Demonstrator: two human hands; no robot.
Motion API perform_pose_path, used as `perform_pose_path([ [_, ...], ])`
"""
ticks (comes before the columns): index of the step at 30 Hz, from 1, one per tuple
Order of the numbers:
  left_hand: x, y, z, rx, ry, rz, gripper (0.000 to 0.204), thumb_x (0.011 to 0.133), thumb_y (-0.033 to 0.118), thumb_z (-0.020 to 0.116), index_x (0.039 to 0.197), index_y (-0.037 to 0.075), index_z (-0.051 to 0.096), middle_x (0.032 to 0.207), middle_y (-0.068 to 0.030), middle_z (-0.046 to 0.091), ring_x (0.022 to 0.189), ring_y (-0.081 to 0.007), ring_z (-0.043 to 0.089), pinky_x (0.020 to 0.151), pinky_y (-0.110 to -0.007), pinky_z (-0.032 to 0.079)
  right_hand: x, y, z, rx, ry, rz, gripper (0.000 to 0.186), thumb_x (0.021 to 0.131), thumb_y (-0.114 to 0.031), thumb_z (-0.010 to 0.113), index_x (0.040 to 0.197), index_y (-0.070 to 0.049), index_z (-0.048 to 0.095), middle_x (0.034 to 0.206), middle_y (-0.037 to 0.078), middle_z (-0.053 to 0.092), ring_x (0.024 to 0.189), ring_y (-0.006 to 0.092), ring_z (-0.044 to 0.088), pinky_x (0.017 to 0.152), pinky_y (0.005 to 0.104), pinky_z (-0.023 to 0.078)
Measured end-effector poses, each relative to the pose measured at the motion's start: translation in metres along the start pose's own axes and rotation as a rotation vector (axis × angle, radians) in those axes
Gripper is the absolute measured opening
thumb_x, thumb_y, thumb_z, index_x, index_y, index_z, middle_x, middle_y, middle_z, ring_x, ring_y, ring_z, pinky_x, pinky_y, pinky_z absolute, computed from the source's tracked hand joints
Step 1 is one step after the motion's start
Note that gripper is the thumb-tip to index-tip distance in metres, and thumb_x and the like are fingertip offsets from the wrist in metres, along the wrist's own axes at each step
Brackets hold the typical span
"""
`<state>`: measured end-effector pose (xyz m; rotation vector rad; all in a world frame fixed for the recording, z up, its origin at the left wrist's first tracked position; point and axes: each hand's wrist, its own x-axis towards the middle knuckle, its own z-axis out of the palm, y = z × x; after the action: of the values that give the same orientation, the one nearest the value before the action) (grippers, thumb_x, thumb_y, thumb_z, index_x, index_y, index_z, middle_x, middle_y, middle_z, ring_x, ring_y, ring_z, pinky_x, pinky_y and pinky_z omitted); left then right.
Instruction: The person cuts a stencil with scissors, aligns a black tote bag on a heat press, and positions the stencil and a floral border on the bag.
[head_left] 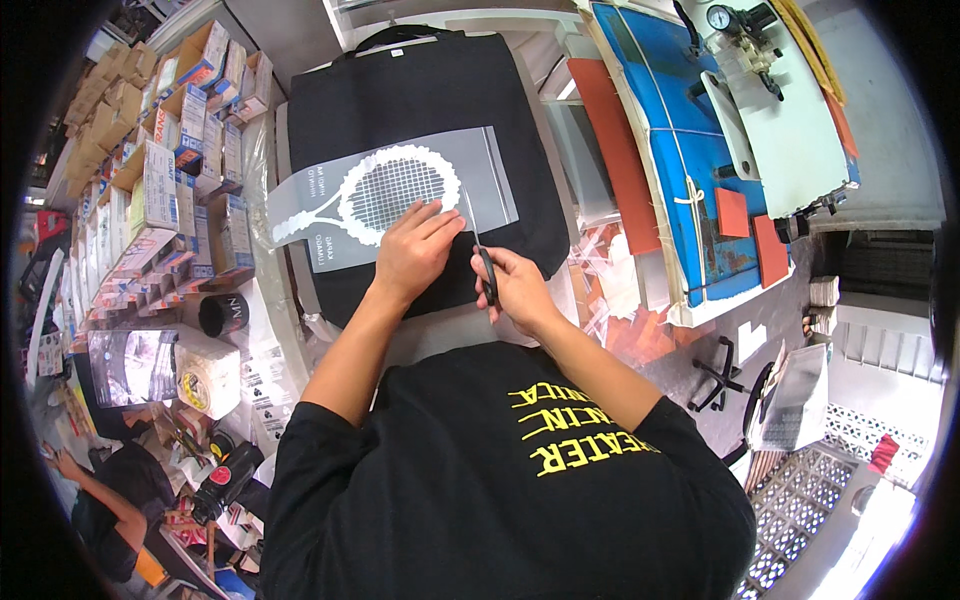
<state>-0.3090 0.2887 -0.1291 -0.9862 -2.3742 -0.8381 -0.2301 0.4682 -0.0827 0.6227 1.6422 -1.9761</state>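
Observation:
A translucent film sheet (483,165) printed with a white tennis racket (405,190) and small lettering lies on a black tote bag (400,90) spread in front of me. My left hand (415,250) rests palm down on the sheet's near edge, fingers stretched over the lower right of the racket head. Just to its right, my right hand (512,290) grips a pair of scissors (487,275) by the black handles. Their blades point away from me at the film, right of the racket head. Whether the blades are parted is too small to tell.
Cardboard boxes (150,200) are stacked at the left. On the right stands a heat press or similar machine with a blue slab (660,130), red sheets (615,150) and a pressure gauge (718,17). Another person's arm (100,490) shows at lower left.

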Motion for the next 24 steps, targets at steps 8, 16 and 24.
perform_pose_path([
  [8,0.003,0.01,-0.01,-0.06,0.002,-0.048,0.022,0.08,0.002,0.072,0.102,0.007,0.075,0.106,-0.0085,0.076,0.106,-0.0306,0.071,0.097,-0.044,0.056,0.006,0.003,0.004,-0.045,0.057,-0.006,0.035,0.1,-0.026,0.066,0.126,-0.002,0.063,0.075,0.002,0.06,0.056,0.0095,0.061,0.039,0.0237,0.043],
  [16,0.004,0.033,-0.041,-0.131,-0.052,-0.098,0.039,0.08,0.018,0.077,0.117,0.009,0.069,0.117,-0.0091,0.069,0.114,-0.0319,0.063,0.106,-0.057,0.044,0.058,-0.022,-0.006,-0.018,0.022,-0.145,0.041,0.101,-0.022,0.063,0.132,0.003,0.058,0.078,0.005,0.061,0.059,0.0112,0.059,0.041,0.0243,0.043],
  [24,-0.025,0.005,-0.031,0.273,-0.282,-0.551,0.069,0.092,0.054,0.064,0.137,0.002,0.055,0.147,-0.0205,0.045,0.143,-0.0424,0.033,0.116,-0.071,0.012,0.008,-0.003,-0.038,0.027,0.06,-0.104,0.045,0.099,-0.024,0.067,0.137,-0.002,0.055,0.08,0.004,0.061,0.062,0.0115,0.062,0.043,0.0243,0.045],
])
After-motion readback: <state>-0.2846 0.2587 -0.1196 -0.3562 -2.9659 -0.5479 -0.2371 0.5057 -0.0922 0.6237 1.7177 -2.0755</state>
